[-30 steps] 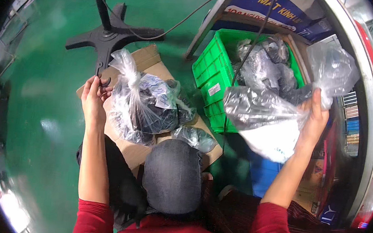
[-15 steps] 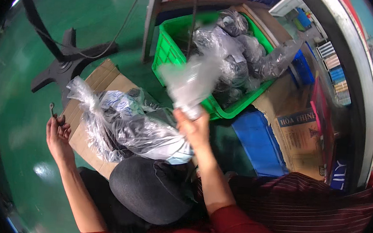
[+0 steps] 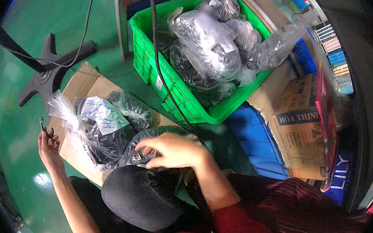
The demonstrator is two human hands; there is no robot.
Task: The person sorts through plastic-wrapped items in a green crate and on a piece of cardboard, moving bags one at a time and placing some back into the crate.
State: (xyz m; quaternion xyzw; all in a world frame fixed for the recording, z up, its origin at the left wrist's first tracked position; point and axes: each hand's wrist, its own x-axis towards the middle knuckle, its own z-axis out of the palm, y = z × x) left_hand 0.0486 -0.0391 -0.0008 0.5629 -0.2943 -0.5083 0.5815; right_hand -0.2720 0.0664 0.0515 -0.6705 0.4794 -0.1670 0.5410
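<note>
My left hand (image 3: 49, 148) is out at the left, over the green floor. Its fingers are closed on a small dark metal piece with a ringed end (image 3: 41, 123). My right hand (image 3: 172, 151) reaches in above my knee, thumb and fingers apart and holding nothing I can see. It is right over a clear plastic bag (image 3: 133, 145) of dark parts, partly hidden by the hand. To its left lies a knotted clear bag (image 3: 98, 137) of dark parts with a handwritten label. A smaller bag (image 3: 129, 109) lies behind these. A flattened cardboard sheet (image 3: 79, 82) is underneath.
Ahead, a green plastic crate (image 3: 144, 55) is heaped with clear bags (image 3: 210, 47). A dark cable (image 3: 156, 54) hangs across its front. At right are a blue bin (image 3: 255, 140) and a cardboard box (image 3: 297, 144). A black stand base (image 3: 48, 69) stands at left.
My right hand has let go of a clear plastic bag and come back from the crate to the bags on the cardboard. The left hand still holds the metal piece. The view has shifted.
</note>
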